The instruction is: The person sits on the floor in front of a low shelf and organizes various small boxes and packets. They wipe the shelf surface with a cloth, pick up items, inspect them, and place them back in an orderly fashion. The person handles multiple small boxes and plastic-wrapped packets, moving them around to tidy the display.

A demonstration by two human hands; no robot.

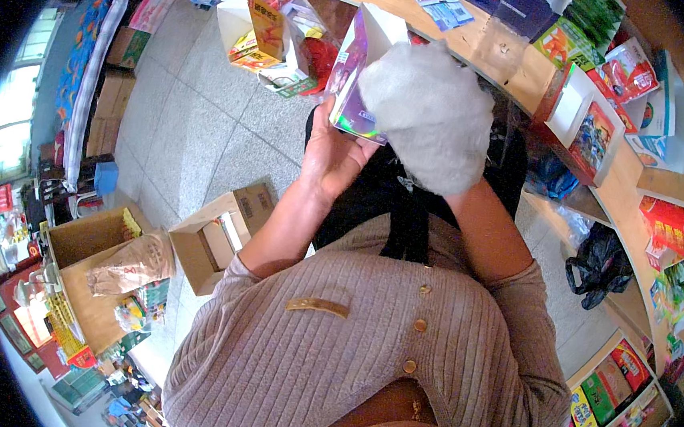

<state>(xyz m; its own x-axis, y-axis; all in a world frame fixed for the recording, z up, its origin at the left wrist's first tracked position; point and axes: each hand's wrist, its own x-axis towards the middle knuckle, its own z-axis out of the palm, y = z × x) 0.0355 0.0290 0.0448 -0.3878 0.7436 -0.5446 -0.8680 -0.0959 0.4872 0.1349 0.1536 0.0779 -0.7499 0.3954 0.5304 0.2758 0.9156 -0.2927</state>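
An open-topped purple carton with a shiny printed face and white inside point(352, 88) is gripped from below by my left hand point(337, 159). A grey-white cloth point(428, 112) covers my right hand point(461, 193) almost wholly, so its fingers are hidden; only the wrist and part of the heel show. The cloth overlaps the carton's right side. Left of the carton, an open white carton with an orange flap point(266, 33) holds small packets. A red item point(319, 60) lies between the two cartons.
A curved wooden counter point(528, 71) bears blue packets point(445, 8), a red-edged display box point(584, 124) and other packages. A black plastic bag point(600, 267) hangs at the right. Cardboard boxes point(197, 250) stand on the tiled floor to the left, near a shelf of goods point(611, 391) at lower right.
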